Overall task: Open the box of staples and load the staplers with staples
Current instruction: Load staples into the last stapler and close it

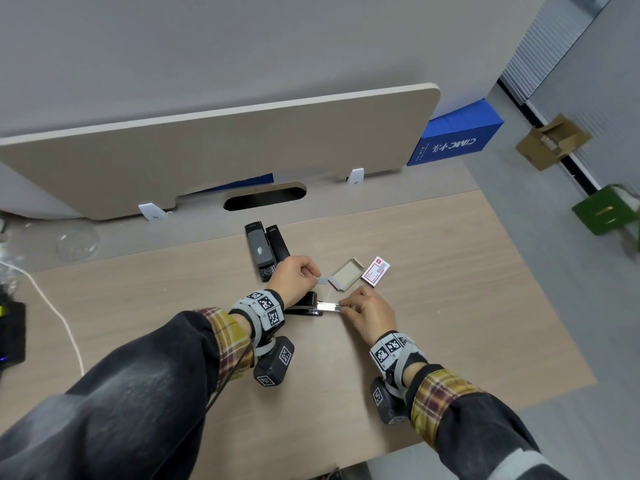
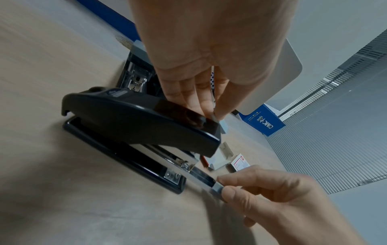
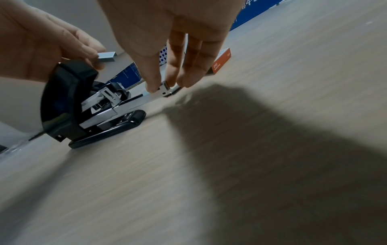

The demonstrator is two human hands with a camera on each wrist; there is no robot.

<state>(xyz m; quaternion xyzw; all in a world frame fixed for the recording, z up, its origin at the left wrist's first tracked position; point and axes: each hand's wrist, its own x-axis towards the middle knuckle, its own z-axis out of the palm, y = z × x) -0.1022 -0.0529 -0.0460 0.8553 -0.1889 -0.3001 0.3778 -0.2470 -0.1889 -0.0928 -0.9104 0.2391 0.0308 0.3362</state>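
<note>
A black stapler [image 1: 304, 305] lies on the desk with its metal magazine [image 1: 327, 306] pulled out to the right. My right hand [image 1: 343, 306] pinches the magazine's end [image 3: 165, 87], also seen in the left wrist view [image 2: 217, 188]. My left hand [image 1: 317, 277] pinches a short grey staple strip [image 1: 322, 280] just above the stapler's raised cover [image 3: 62, 99], and the strip [image 3: 106, 56] juts from its fingertips. The open cardboard staple tray [image 1: 346, 274] and its red-and-white sleeve [image 1: 375, 270] lie just beyond my hands.
Two more black staplers [image 1: 266, 251] lie side by side behind my left hand. A beige divider panel [image 1: 221, 150] stands along the desk's back edge, with a cable hole [image 1: 265, 199] below it. A white cable [image 1: 59, 317] crosses the left side. A blue box [image 1: 457, 136] sits on the floor to the right.
</note>
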